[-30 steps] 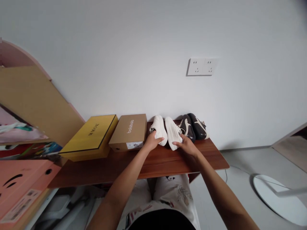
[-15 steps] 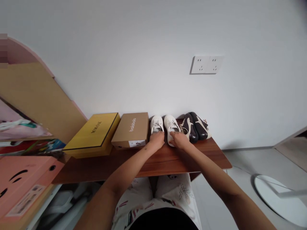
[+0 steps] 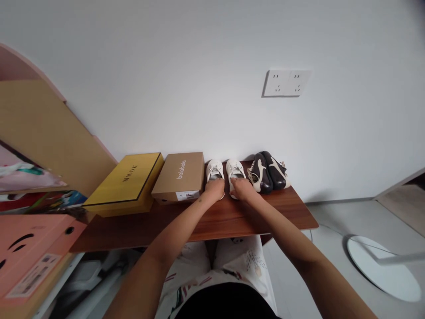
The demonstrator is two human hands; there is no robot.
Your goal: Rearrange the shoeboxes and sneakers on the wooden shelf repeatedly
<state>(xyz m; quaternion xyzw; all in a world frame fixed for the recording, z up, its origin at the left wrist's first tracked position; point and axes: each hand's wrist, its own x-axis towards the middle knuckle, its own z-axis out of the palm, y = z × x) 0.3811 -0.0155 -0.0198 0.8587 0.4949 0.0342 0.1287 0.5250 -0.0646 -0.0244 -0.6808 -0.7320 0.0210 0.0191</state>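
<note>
Two white lace-up sneakers stand side by side on a brown wooden bench, toes toward the wall. My left hand is closed on the heel of the left white sneaker. The heel of the right white sneaker is gripped by my right hand, its thumb at the shoe opening. Just right of it rests a pair of dark shoes with cream trim, lying on their sides against each other. Left of the white pair is a brown shoe box marked "balabala".
A yellow box sits at the left on the wooden bench. Pink boxes are stacked at the lower left beside a shelf. A wall socket is above; a round white base stands on the floor at right.
The view has shifted slightly, moving the scene a little up and left. Both hands stay on the heels of the white sneakers, which have barely moved relative to the bench.
</note>
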